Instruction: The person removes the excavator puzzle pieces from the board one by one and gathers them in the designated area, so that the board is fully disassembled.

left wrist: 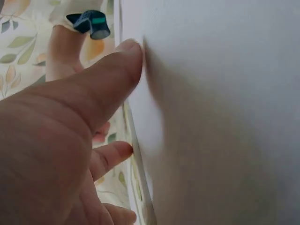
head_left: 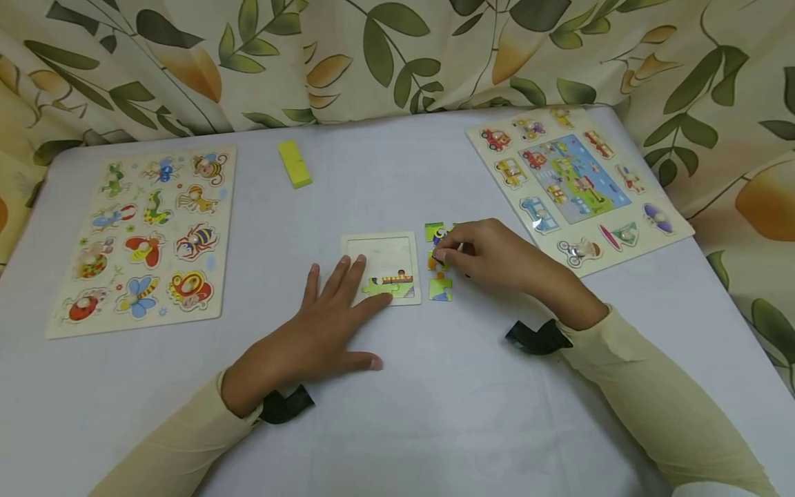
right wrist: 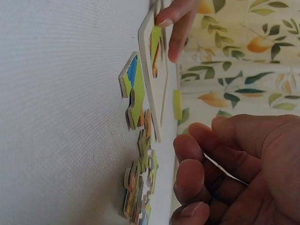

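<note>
A small square puzzle board (head_left: 380,257) lies mid-table, with a few joined pieces (head_left: 375,286) along its lower edge showing green ground and an orange striped shape. My left hand (head_left: 317,330) spreads its fingers over the board's left and lower side, the index fingertip at the joined pieces. Loose jigsaw pieces (head_left: 440,290) lie just right of the board. Above them hovers my right hand (head_left: 499,257), fingers loosely bent. In the right wrist view nothing shows between its thumb and fingertips, and a green-and-blue piece (right wrist: 135,96) lies beside the board. Part of the loose pieces is hidden under the right hand.
A knobbed insect puzzle board (head_left: 138,231) lies at the left. At the back right is a vehicle puzzle board (head_left: 506,148), its near corner close to the right wrist. A yellow block (head_left: 295,165) sits toward the back. Leaf-patterned curtain (head_left: 397,62) hangs behind the table.
</note>
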`<state>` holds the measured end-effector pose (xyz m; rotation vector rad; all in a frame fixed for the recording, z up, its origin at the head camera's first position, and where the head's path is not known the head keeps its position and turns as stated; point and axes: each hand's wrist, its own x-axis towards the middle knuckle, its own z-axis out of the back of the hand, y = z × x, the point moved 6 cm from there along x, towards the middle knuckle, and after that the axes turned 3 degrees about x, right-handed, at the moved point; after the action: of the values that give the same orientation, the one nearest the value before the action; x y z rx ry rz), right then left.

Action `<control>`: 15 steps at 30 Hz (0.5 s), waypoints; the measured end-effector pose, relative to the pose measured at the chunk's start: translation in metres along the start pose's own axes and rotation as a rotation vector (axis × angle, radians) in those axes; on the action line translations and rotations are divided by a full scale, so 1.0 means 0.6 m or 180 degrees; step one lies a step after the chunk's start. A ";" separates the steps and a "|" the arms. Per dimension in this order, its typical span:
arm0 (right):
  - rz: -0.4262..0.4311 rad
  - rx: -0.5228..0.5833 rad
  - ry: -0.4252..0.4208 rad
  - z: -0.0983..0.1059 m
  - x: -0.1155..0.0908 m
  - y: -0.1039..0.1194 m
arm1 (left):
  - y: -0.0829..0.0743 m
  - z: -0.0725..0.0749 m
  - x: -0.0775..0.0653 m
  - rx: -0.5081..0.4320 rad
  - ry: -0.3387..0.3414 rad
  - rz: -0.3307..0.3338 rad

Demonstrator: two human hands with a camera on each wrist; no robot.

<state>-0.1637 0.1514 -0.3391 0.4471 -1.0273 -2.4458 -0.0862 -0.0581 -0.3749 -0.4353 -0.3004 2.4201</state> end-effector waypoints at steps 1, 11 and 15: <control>0.0000 0.0004 -0.0004 0.000 0.001 0.000 | -0.002 0.000 0.000 -0.0003 0.0016 -0.0009; -0.0011 0.0140 0.0030 -0.006 0.014 0.006 | -0.010 -0.006 0.008 0.0105 0.0163 0.0108; 0.0022 0.0227 0.0075 -0.013 0.023 0.013 | -0.011 -0.005 0.007 0.0212 0.0208 0.0104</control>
<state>-0.1696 0.1346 -0.3402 0.4937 -1.1071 -2.3982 -0.0846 -0.0501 -0.3770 -0.4916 -0.1851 2.4343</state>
